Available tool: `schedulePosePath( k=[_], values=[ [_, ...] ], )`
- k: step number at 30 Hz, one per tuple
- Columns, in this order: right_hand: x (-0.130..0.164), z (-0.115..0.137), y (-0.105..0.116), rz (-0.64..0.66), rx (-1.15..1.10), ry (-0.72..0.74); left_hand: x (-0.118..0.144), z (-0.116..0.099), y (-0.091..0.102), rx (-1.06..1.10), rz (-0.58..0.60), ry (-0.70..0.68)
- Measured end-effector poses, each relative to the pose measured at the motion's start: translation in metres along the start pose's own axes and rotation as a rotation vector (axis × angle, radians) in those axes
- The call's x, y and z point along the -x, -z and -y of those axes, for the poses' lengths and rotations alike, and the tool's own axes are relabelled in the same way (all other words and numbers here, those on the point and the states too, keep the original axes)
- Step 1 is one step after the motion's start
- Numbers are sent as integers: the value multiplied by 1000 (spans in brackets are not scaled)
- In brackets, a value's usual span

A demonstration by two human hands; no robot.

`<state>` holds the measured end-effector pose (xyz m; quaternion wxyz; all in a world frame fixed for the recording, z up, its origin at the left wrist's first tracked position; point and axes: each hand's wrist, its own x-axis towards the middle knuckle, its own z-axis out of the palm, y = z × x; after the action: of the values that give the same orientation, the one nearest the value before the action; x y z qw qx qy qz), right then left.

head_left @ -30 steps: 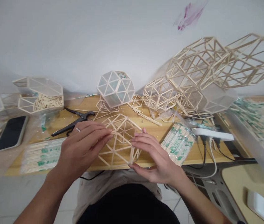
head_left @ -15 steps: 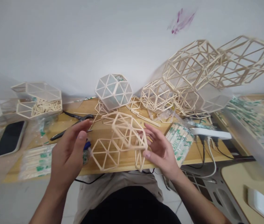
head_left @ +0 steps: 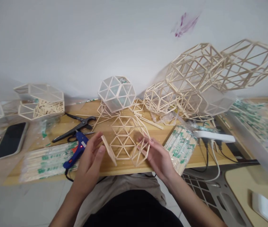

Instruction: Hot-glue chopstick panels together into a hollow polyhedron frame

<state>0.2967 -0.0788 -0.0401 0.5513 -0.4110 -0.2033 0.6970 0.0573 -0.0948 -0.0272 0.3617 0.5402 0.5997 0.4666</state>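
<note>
A: Left hand [head_left: 90, 159] at the near table edge, fingers loosely curved, thumb and fingertips against the left side of the stick lattice frame [head_left: 126, 141]. Light pinch, not a fist.

B: Right hand [head_left: 158, 156] on the opposite side, fingers spread half open, tips touching the frame's lower right panel. Cradling rather than clamping.

A: Frame between both hands, tilted, low over the front of the wooden table [head_left: 148, 162], roughly centre.

B: Blue glue gun [head_left: 75, 151] just left of the left hand, lying on the table, not touched. Black pliers [head_left: 77, 127] behind it.

A: Wrapped chopstick bundle [head_left: 180, 146] just right of the right hand. Another flat pack [head_left: 44, 160] far left.

B: Finished lattice shapes [head_left: 195, 82] stacked along the wall at right; panelled ball [head_left: 116, 93] behind the frame. Dark phone [head_left: 10, 140] at far left. White power strip [head_left: 214, 136] at right.
</note>
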Motion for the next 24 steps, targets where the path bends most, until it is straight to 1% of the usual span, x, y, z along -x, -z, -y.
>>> schedulePosePath(
  k=[4,7,10,14,17,20,22,24],
  values=[
    [3,-13,9,19,80,156,1,6,-5,0,39,23],
    [2,-21,15,-40,105,241,1,9,-7,-15,40,52],
    [1,-24,19,-83,115,264,2,11,-8,-49,56,62],
    [-2,-26,21,-85,152,263,2,16,-9,-77,100,77],
    [-5,-29,19,-97,167,278,3,22,-9,-148,135,71],
    [-9,-32,17,-113,164,287,5,26,-7,-259,88,12],
    [-8,-34,18,-112,198,296,9,26,-4,-304,1,-20],
    [-6,-34,23,-107,256,317,16,23,0,-304,-95,-31]
  ],
)
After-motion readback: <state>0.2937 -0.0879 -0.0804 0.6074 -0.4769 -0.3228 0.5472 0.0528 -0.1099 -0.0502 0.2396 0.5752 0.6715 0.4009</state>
